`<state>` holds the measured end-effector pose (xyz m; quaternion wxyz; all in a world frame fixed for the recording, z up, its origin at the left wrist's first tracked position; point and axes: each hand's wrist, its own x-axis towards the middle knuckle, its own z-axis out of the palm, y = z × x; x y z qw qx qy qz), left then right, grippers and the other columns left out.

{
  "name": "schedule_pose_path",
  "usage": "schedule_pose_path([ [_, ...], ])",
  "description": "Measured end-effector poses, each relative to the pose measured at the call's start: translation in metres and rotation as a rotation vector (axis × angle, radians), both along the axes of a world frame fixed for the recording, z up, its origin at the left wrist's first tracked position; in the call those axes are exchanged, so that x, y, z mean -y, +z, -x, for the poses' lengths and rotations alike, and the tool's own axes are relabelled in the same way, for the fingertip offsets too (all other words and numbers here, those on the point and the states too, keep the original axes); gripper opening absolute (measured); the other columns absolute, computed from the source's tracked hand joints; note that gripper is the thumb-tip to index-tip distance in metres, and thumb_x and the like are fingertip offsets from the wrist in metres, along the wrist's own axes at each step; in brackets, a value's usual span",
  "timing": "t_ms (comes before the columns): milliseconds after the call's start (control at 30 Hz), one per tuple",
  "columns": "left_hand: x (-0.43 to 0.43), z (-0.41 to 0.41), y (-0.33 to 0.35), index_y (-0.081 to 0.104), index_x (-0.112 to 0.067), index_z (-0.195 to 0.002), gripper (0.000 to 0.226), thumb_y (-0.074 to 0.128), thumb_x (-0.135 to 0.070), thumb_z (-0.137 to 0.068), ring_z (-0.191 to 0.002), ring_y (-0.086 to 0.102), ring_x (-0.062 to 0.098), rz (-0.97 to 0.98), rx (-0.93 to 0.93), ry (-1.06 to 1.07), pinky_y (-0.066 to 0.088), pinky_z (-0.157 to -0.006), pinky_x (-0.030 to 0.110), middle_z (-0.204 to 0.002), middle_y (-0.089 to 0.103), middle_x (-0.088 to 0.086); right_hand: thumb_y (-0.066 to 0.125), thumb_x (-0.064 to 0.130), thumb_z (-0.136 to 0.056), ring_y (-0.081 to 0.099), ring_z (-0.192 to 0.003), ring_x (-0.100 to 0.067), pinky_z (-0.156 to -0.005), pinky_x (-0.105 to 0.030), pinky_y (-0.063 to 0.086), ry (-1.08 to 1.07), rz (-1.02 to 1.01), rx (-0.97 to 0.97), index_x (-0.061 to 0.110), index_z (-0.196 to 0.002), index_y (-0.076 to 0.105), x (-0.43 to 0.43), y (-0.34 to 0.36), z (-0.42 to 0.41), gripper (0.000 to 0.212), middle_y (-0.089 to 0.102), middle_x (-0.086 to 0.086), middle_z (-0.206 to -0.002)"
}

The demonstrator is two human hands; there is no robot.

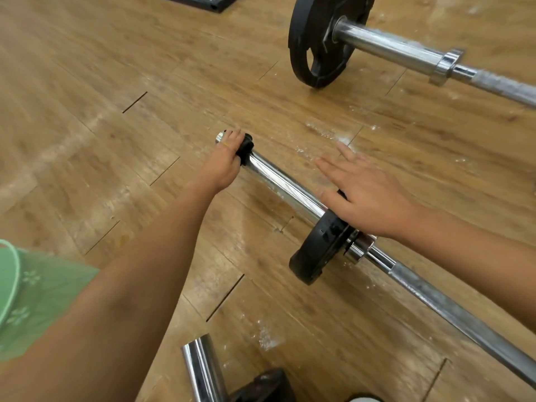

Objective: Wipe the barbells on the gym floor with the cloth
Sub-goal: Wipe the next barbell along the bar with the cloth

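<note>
Two hands: left hand (pixel 224 165) grips cloth (pixel 246 147) on barbell (pixel 282 182), right hand (pixel 368 194) spread flat.

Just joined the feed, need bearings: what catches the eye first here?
Mid-frame, the left hand grips a black cloth at the end of a chrome barbell. The right hand lies open over its small black plate. A second barbell with a bigger plate lies top right.
</note>
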<state>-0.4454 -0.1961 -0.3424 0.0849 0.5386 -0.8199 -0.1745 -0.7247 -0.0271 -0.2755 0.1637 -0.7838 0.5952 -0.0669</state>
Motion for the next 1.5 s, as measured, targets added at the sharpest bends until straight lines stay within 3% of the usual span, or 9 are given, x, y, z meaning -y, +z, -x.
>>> schedule_pose_path([
  [67, 0.005, 0.003, 0.005, 0.022, -0.002, -0.158, 0.06, 0.037, -0.012, -0.101, -0.156, -0.001, 0.026, -0.079, -0.019, 0.037, 0.007, -0.123, 0.037, -0.168, 0.011, 0.011, 0.013, 0.057, -0.094, -0.004, -0.155, -0.014, -0.124, -0.036, 0.0, -0.002, 0.002, 0.001, 0.021, -0.16, 0.019, 0.0, 0.0, -0.001, 0.076, 0.016, 0.005, -0.167],
  [167, 0.01, 0.01, 0.001, 0.046, 0.001, -0.134, 0.057, 0.034, -0.041, -0.098, -0.146, 0.022, 0.036, -0.095, -0.018, 0.093, 0.029, -0.116, 0.054, -0.152, 0.036, 0.021, 0.014, 0.056, -0.094, -0.003, -0.155, -0.014, -0.125, -0.036, 0.002, -0.011, -0.003, 0.008, 0.021, -0.16, 0.02, 0.0, -0.001, 0.001, 0.075, 0.017, 0.005, -0.167],
  [267, 0.01, 0.02, -0.009, 0.053, 0.003, -0.119, 0.037, 0.034, -0.025, -0.103, -0.135, 0.034, 0.041, 0.001, 0.022, 0.112, 0.035, -0.107, 0.056, -0.14, 0.047, 0.025, 0.017, 0.055, -0.095, -0.004, -0.155, -0.014, -0.123, -0.034, 0.002, -0.008, -0.009, 0.01, 0.021, -0.16, 0.019, 0.002, -0.002, 0.004, 0.074, 0.016, 0.006, -0.167],
  [467, -0.011, 0.017, -0.018, 0.029, -0.001, -0.156, 0.049, 0.031, -0.018, -0.111, -0.155, 0.007, 0.03, 0.036, -0.078, 0.065, 0.008, -0.124, 0.037, -0.166, 0.019, 0.014, 0.017, 0.055, -0.095, -0.004, -0.155, -0.014, -0.124, -0.035, 0.002, -0.002, -0.01, 0.015, 0.02, -0.16, 0.02, 0.001, -0.002, 0.002, 0.074, 0.016, 0.005, -0.167],
  [633, 0.002, 0.029, -0.017, 0.042, 0.006, -0.146, 0.05, 0.029, -0.023, -0.106, -0.151, 0.015, 0.043, 0.019, -0.067, 0.177, 0.018, -0.122, 0.048, -0.16, 0.029, 0.022, 0.017, 0.055, -0.094, 0.0, -0.155, -0.013, -0.122, -0.035, 0.009, 0.0, -0.013, 0.018, 0.021, -0.16, 0.021, 0.007, 0.0, 0.002, 0.074, 0.018, 0.005, -0.166],
  [900, 0.004, 0.052, -0.025, 0.036, -0.001, -0.153, 0.047, 0.03, -0.021, -0.11, -0.155, 0.012, 0.028, 0.076, -0.072, 0.152, 0.013, -0.125, 0.039, -0.163, 0.028, 0.012, 0.019, 0.048, -0.097, 0.011, -0.154, -0.015, -0.124, -0.041, 0.01, 0.017, -0.087, 0.09, 0.024, -0.156, 0.034, 0.021, 0.006, 0.03, 0.065, 0.03, 0.005, -0.163],
  [1000, 0.003, 0.064, -0.025, 0.036, -0.001, -0.152, 0.047, 0.03, -0.02, -0.11, -0.154, 0.014, 0.029, 0.095, -0.046, 0.167, 0.016, -0.124, 0.043, -0.162, 0.03, 0.013, 0.017, 0.048, -0.103, 0.038, -0.142, -0.02, -0.123, -0.044, 0.012, 0.09, 0.046, -0.008, 0.02, -0.144, 0.052, 0.01, 0.008, 0.028, 0.061, 0.051, 0.0, -0.149],
  [1267, -0.013, 0.072, -0.029, 0.04, 0.0, -0.151, 0.046, 0.03, -0.02, -0.11, -0.154, 0.014, 0.031, 0.14, -0.158, 0.174, 0.017, -0.124, 0.043, -0.16, 0.034, 0.013, 0.034, 0.04, -0.103, 0.047, -0.132, -0.026, -0.113, -0.047, 0.028, 0.07, 0.455, 0.014, 0.014, -0.117, 0.067, -0.022, -0.026, 0.019, 0.044, 0.062, -0.004, -0.129],
  [1500, 0.025, 0.058, -0.022, 0.044, 0.006, -0.146, 0.044, 0.03, -0.017, -0.11, -0.151, 0.018, 0.038, 0.09, -0.056, 0.196, 0.018, -0.122, 0.044, -0.157, 0.037, 0.02, 0.037, 0.041, -0.102, 0.047, -0.135, -0.03, -0.113, -0.049, 0.028, 0.037, 0.525, 0.116, 0.006, -0.132, 0.061, -0.026, -0.033, 0.016, 0.052, 0.06, -0.01, -0.135],
])
